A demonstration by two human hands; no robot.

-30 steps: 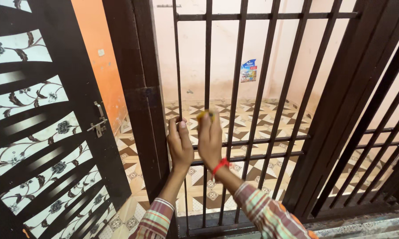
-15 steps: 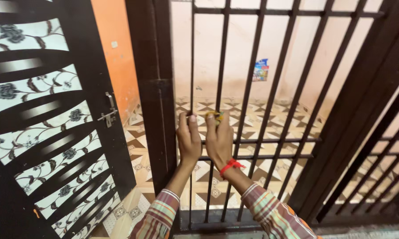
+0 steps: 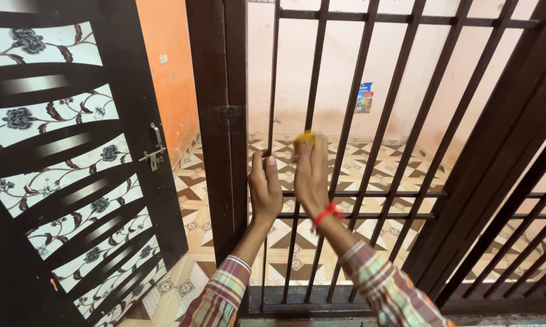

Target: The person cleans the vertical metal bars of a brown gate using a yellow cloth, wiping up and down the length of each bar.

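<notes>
Two hands work at the centre of the frame, both raised against a dark metal grille gate (image 3: 370,109). The left hand (image 3: 265,191) is closed around one vertical bar (image 3: 271,91) of the gate, fingers wrapped behind it and thumb (image 3: 271,169) pointing up along the front. The right hand (image 3: 312,178) sits just beside it, to the right, with its back toward the viewer. Its fingers are curled over a small yellow object (image 3: 304,138), most likely a cloth or sponge, and press it against the next bar (image 3: 316,66). Only the top of the yellow object shows above the fingertips, so its shape and long axis cannot be determined. A red thread band (image 3: 326,213) circles the right wrist. Both forearms wear striped plaid sleeves (image 3: 370,284) and rise from the lower edge of the frame.

Bars of the gate run vertically, leaning slightly right toward the top, crossed by two horizontal rails (image 3: 376,204) at wrist height. A dark door with floral panels (image 3: 61,157) fills the left of the frame and carries a metal latch (image 3: 154,151). Behind the gate lie a patterned tile floor (image 3: 370,163), a pale wall, and a small blue sticker (image 3: 364,98) right of centre.
</notes>
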